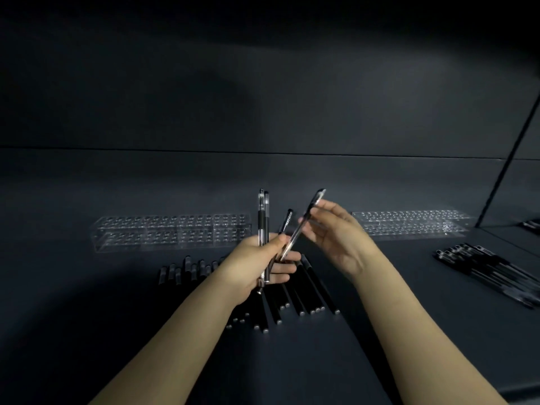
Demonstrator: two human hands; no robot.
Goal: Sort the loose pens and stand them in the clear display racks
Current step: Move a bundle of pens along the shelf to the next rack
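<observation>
two bare hands at centre frame, raised above a dark table (102,302).

left hand (257,260): fingers curled round a small bunch of pens. two clear-barrelled pens (261,220) upright, side by side and touching; one black pen (287,225) leaning to the right of them, white lettering on its barrel.

right hand (336,233): thumb and fingertips pinching the upper part of a single clear pen (292,241), tilted, cap end toward upper right, lower end down at the left hand's thumb. cannot tell whether the left hand grips that end too.

many loose black pens (309,290) lying flat on the table in a fan, directly below both hands, partly hidden by the left forearm.

one clear display rack (175,232) left of centre, beyond the left hand, rows of round holes in its top.

one second clear rack (409,226) right of centre, beyond the right hand, well apart from the first.

one further heap of pens (482,267) lying flat at the right edge of the frame, near the second rack.
</observation>
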